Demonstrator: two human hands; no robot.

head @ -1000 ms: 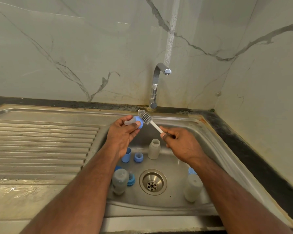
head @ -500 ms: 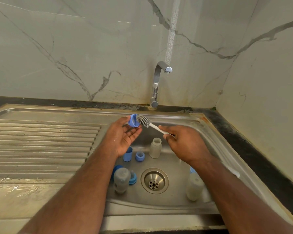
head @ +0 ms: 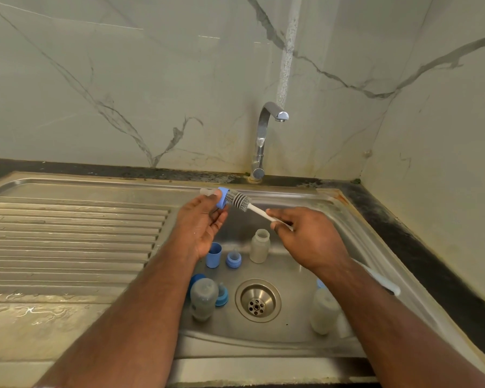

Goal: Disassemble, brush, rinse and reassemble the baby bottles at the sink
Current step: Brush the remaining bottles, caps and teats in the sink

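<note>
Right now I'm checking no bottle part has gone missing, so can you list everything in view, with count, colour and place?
Bottle bodies: 3, cloudy clear; one upright behind the drain, one front left, one front right.
Blue cap: 1, upright, back left of basin.
Collars with teats: 3, blue; one beside the cap, one by the front-left bottle, one held.
Bottle brush: 1, grey bristles, white handle, head at the held collar.
Drain: 1, steel, basin centre.
Tap: 1, chrome, behind the sink.
Left hand: holds the collar.
Right hand: grips the brush handle.
</note>
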